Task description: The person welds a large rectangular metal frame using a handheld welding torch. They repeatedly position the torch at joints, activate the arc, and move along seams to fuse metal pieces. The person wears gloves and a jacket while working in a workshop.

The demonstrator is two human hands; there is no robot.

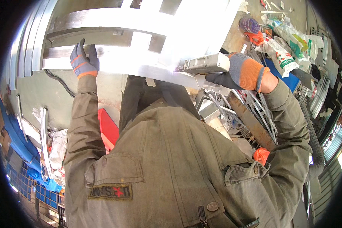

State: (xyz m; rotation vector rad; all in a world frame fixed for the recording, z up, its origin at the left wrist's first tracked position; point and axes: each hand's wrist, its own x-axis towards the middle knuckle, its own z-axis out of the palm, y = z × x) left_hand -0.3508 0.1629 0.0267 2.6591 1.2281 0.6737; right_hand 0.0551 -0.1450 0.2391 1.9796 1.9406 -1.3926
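Observation:
Across the top lies a silvery metal frame (114, 57) of flat bars, with much of its right half washed out by glare. My left hand (83, 62), in a grey glove with orange bands, lies against the frame's near bar, fingers stretched out and thumb apart. My right hand (247, 72), in a grey and orange glove, is wrapped round a pale, boxy hand-held welding gun (209, 64). The gun's narrow nozzle points left and meets the near bar's edge, where a small purplish glow shows. My right fingertips are partly hidden behind the gun.
Long metal profiles (28, 41) stand at the far left. A dark cable (60, 81) runs below the frame. At right lie metal offcuts (250, 114), plastic bags (277, 53) and a thick corrugated hose (316, 152). A red object (108, 129) sits beside my left forearm.

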